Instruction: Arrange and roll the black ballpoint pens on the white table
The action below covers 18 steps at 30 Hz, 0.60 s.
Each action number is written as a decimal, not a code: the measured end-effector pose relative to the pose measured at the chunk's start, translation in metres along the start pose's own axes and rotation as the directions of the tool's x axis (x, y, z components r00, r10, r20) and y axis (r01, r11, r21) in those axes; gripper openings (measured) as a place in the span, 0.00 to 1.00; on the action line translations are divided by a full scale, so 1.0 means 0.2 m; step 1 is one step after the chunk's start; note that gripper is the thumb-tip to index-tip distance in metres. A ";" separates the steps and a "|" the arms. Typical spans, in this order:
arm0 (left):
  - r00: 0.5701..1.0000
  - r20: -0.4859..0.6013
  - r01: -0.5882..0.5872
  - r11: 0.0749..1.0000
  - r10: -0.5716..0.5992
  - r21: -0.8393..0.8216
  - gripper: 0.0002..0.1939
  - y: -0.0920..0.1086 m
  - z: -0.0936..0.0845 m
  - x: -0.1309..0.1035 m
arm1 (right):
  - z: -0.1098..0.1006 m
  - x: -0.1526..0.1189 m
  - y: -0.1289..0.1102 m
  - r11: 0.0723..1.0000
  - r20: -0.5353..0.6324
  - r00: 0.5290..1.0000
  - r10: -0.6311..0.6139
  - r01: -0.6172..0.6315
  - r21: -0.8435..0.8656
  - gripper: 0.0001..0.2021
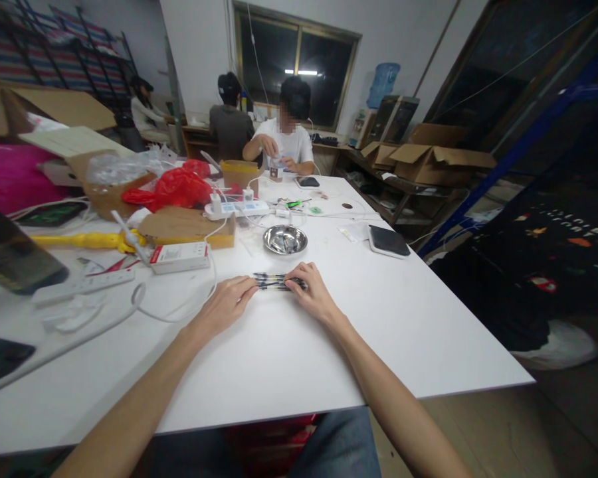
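A bundle of slim black-and-clear pens (270,281) lies crosswise between my hands, low over the white table. My left hand (229,300) closes its fingers on the bundle's left end. At the right end, my right hand (311,290) grips the pens with thumb and fingers, covering their tips. Just beyond my hands stands a shiny metal bowl (285,240) with a few small dark pieces inside, too small to name.
Left of my hands lie a white box (179,257), a cable (144,299) and a power strip (82,287). A cardboard tray (189,229) sits behind them. A black-topped device (389,240) rests on the right. Across the white table (428,332) a person (284,133) works.
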<state>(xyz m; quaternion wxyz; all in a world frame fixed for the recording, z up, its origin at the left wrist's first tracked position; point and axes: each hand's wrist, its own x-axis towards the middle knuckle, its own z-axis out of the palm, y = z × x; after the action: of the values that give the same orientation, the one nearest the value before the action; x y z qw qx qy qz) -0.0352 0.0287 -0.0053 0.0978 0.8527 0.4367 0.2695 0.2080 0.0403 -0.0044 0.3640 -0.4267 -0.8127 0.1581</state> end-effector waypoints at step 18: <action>0.979 0.113 0.178 0.982 -0.170 -0.064 0.15 -0.02 0.02 -0.02 | 0.00 0.00 0.00 0.993 0.087 0.990 0.107 -0.103 -0.051 0.06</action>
<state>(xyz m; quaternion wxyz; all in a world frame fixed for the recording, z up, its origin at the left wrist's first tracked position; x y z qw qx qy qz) -0.0380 0.0273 -0.0109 0.1760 0.8203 0.4934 0.2297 0.2085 0.0410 -0.0042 0.3083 -0.4696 -0.8081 0.1772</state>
